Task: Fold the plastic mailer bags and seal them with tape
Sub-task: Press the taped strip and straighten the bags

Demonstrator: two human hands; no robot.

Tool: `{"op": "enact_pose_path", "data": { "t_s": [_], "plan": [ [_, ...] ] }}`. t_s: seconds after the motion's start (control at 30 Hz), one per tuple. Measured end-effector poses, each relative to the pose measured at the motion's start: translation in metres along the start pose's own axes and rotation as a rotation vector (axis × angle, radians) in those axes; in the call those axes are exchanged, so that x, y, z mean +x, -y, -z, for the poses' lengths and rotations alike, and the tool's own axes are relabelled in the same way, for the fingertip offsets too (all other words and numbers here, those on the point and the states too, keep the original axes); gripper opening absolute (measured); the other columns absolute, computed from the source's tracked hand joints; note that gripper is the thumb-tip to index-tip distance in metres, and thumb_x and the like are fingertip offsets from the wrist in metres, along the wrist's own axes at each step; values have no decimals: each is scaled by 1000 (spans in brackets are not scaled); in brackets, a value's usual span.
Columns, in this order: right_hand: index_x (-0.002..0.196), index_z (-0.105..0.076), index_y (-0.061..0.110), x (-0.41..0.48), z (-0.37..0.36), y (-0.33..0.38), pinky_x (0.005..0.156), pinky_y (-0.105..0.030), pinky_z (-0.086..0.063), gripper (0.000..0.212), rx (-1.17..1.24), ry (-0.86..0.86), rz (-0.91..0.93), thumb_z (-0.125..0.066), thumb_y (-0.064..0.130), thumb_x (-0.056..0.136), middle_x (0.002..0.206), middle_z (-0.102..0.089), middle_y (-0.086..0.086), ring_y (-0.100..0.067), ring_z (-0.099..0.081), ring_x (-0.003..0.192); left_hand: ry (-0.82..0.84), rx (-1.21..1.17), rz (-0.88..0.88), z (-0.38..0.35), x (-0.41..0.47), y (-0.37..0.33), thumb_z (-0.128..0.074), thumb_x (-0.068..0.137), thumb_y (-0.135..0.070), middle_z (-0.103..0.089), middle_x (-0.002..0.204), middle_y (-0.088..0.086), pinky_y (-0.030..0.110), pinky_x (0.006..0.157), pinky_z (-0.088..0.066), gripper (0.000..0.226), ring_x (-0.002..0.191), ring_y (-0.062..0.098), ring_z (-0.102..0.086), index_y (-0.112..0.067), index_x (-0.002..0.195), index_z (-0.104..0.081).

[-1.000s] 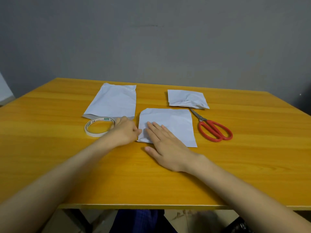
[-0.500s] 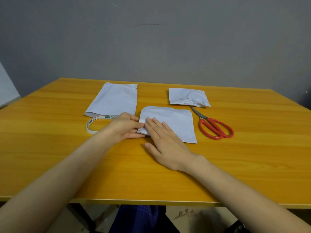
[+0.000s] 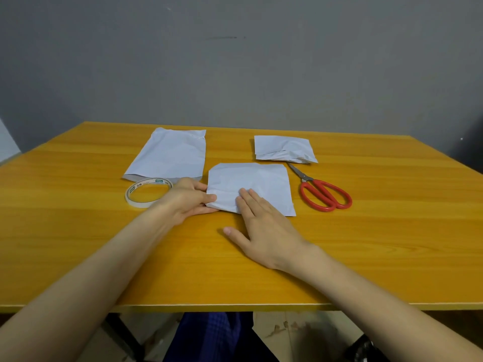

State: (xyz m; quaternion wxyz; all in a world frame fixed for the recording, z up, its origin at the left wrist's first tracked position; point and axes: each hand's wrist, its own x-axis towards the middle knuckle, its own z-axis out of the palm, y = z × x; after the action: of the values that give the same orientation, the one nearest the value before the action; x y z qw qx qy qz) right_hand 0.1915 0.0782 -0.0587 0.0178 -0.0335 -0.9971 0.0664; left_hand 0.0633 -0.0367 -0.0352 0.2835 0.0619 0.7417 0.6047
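Observation:
A white mailer bag [image 3: 257, 182] lies in the middle of the wooden table [image 3: 78, 231]. My left hand [image 3: 188, 201] pinches its near left corner, thumb on top and fingers beneath, and that corner is lifted a little. My right hand [image 3: 264, 231] lies flat with its fingertips pressing the bag's near edge. A roll of clear tape [image 3: 149, 192] lies just left of my left hand. An unfolded mailer bag [image 3: 171, 154] lies at the back left. A folded mailer bag [image 3: 283, 147] rests at the back right.
Red-handled scissors [image 3: 322, 195] lie shut to the right of the middle bag, blades pointing toward the folded bag. A grey wall stands behind the table. The table's near edge runs below my forearms.
My left hand has gone from resting beside the bag to pinching its near left corner and lifting it. My right hand has stayed pressing the bag.

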Motion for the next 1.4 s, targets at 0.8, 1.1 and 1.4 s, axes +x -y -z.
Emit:
{"op": "enact_pose_path", "data": {
  "t_s": [0.8, 1.1, 1.4],
  "plan": [
    [130, -49, 10, -19, 15, -30, 104, -38, -32, 114, -354, -57, -283, 14, 78, 63, 134, -53, -7, -26, -48, 123, 22, -29, 15, 4, -1, 1, -54, 88, 8, -56, 123, 16, 25, 68, -53, 34, 102, 27, -60, 7, 121, -51],
    [130, -49, 9, -11, 37, -40, 110, -40, -26, 79, -164, -59, -322, -14, 67, 90, 138, -47, -13, -27, -38, 130, 102, -66, 28, 8, -2, 1, -54, 87, 9, -58, 106, 13, 24, 53, -58, 7, 83, 20, -62, 4, 91, -57],
    [151, -16, 12, 31, 0, 27, 118, -34, 4, 66, 7, 3, 119, -22, 52, 99, 159, -10, -4, -14, -1, 147, 191, -131, 10, 18, 3, 3, -42, 88, 17, -62, 114, 20, 26, 69, -57, 33, 94, 23, -64, 10, 120, -51]
  ]
}}
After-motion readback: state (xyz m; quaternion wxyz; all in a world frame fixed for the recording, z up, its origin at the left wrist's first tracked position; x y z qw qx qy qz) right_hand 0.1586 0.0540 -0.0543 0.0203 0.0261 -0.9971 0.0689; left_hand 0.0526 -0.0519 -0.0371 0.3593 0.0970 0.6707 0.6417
